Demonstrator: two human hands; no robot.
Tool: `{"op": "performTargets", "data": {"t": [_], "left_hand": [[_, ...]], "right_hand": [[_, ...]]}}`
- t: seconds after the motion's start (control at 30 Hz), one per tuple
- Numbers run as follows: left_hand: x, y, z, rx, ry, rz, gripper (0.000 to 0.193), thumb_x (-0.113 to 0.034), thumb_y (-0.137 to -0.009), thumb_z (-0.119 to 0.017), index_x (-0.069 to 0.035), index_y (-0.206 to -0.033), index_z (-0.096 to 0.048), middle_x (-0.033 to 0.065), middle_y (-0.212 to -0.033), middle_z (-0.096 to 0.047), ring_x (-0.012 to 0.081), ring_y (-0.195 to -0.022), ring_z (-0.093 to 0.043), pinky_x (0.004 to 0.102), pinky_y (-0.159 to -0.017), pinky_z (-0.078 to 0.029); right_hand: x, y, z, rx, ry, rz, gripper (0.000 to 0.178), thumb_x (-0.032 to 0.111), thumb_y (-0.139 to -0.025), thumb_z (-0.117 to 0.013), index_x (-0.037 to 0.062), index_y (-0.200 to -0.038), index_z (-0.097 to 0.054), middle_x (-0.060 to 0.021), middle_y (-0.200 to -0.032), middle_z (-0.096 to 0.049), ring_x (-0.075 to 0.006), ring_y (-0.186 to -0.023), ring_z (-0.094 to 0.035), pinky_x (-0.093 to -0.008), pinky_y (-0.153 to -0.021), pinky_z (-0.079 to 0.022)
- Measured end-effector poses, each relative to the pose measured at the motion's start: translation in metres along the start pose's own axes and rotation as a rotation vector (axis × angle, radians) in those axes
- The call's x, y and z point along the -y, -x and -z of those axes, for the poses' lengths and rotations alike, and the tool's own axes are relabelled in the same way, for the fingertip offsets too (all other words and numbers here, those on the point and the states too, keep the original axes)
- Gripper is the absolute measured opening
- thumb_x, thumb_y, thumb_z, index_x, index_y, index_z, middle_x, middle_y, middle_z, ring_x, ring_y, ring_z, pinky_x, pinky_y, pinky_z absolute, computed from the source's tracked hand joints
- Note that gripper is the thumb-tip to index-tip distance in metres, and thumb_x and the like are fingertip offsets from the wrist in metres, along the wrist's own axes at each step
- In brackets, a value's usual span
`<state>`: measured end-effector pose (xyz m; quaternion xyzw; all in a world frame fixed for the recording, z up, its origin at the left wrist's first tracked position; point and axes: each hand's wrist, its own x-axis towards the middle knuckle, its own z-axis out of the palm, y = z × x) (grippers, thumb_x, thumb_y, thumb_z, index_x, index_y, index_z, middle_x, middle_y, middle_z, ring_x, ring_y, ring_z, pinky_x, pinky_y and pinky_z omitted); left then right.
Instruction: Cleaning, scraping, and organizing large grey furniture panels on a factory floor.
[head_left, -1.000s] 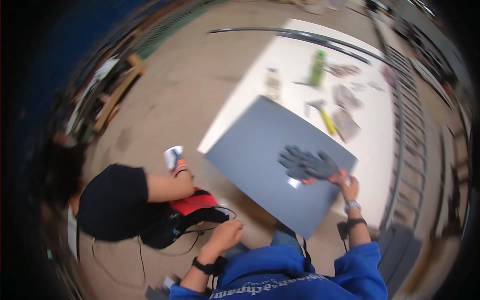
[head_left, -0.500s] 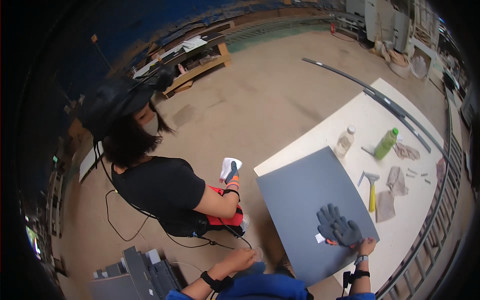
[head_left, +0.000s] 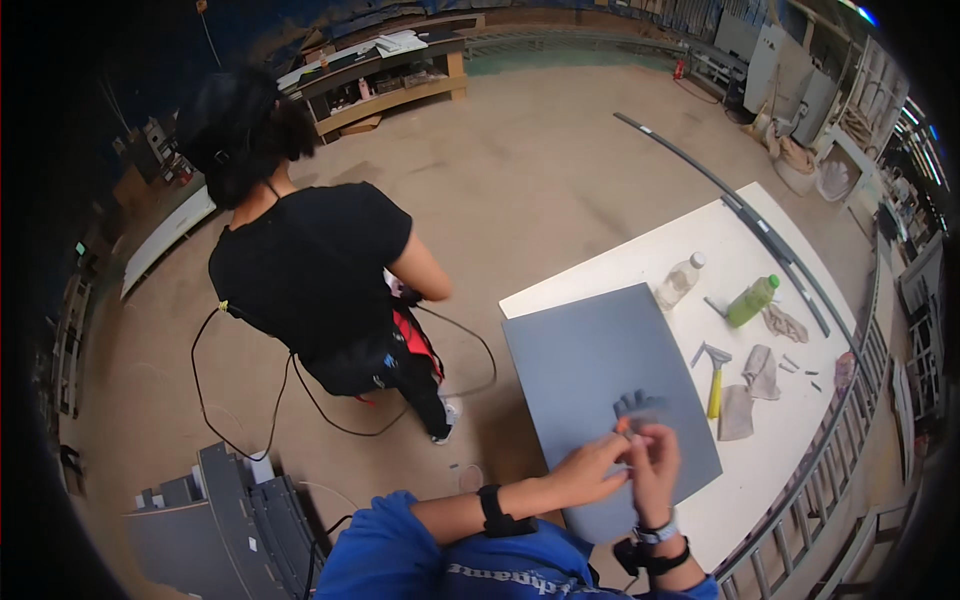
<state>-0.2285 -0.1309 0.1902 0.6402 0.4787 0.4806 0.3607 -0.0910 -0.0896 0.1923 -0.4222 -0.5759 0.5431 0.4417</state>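
Over the grey panel [head_left: 590,345], my left hand [head_left: 585,472] and my right hand [head_left: 655,468] meet with fingers closed at the orange cuff of a dark grey work glove [head_left: 628,424]. That glove is smeared by motion and partly covered by my fingers. Behind it, dark glove fingers [head_left: 632,402] show above the panel; whether they belong to a second glove lying there, I cannot tell. A yellow-handled scraper [head_left: 716,385] lies to the right of the panel.
The white table [head_left: 570,280] carries a clear bottle [head_left: 680,282], a green bottle [head_left: 752,302], cloths [head_left: 737,412] and long dark strips [head_left: 765,235]. A person in black [head_left: 310,270] stands at left, trailing a cable [head_left: 200,390]. Dark panels [head_left: 235,515] stand at lower left; a metal rack [head_left: 810,500] runs along the right.
My left hand has come right, from beside the table to over the panel, joining my right hand at a glove lifted off it. The person at left has turned away.
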Motion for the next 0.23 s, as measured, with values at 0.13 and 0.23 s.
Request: {"op": "performTargets", "data": {"t": [0.13,0.23], "left_hand": [[-0.008,0.025,0.044,-0.259,-0.153,0.133,0.024,-0.009,-0.078,-0.066,-0.004,-0.098,-0.055,0.0142,-0.092,-0.061,0.0278,-0.084,-0.065,0.0355,-0.073,-0.053],[0.001,0.047,0.075,-0.409,-0.174,0.280,0.021,-0.010,-0.079,-0.070,-0.002,-0.089,-0.053,0.0153,-0.089,-0.061,0.0274,-0.079,-0.066,0.0348,-0.070,-0.054]], "right_hand": [[0.008,0.007,-0.061,0.155,-0.203,-0.028,0.027,0.008,-0.091,-0.058,0.0029,-0.115,-0.046,-0.0074,-0.100,-0.058,-0.0118,-0.092,-0.057,-0.0266,-0.081,-0.050],[0.003,0.023,-0.098,0.313,-0.231,-0.055,0.032,0.011,-0.092,-0.059,0.0047,-0.119,-0.045,-0.0093,-0.117,-0.059,-0.0130,-0.098,-0.057,-0.0274,-0.086,-0.048]]}}
